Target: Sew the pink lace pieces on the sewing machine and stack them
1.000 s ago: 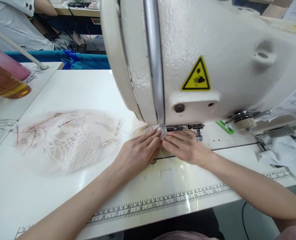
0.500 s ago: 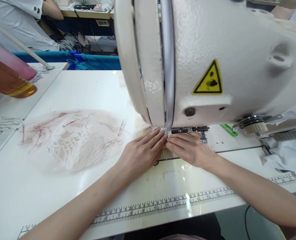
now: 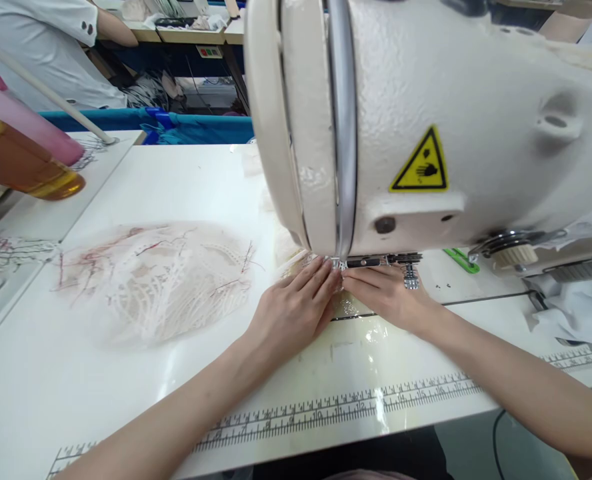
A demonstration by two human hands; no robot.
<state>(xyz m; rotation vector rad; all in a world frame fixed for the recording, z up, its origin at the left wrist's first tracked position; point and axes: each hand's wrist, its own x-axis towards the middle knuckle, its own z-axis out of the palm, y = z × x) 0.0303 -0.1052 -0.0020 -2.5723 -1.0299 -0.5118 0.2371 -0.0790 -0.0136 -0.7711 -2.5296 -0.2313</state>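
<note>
My left hand (image 3: 291,303) lies palm down with its fingers stretched out together, pressing on thin pale lace fabric (image 3: 292,265) left of the presser foot (image 3: 337,264). On the other side, my right hand (image 3: 393,293) has its fingers bent at the front of the foot. Its fingertips close on the fabric's edge, mostly hidden under the hands. Both hands' fingertips nearly meet below the head of a white sewing machine (image 3: 426,80). A separate sheer lace piece (image 3: 166,287) with dark red loose threads lies flat on the table to the left.
A printed ruler strip (image 3: 326,417) runs along the table's front edge. Amber (image 3: 26,160) and pink bottles (image 3: 31,113) stand at the left. A green clip-like tool (image 3: 461,260) lies behind my right wrist. Another person's white sleeve (image 3: 66,27) shows at the back left.
The whole view has shifted a little, so everything appears slightly farther right. Both hands stay beside the presser foot, with only small movement; the lace piece at the left lies as before.
</note>
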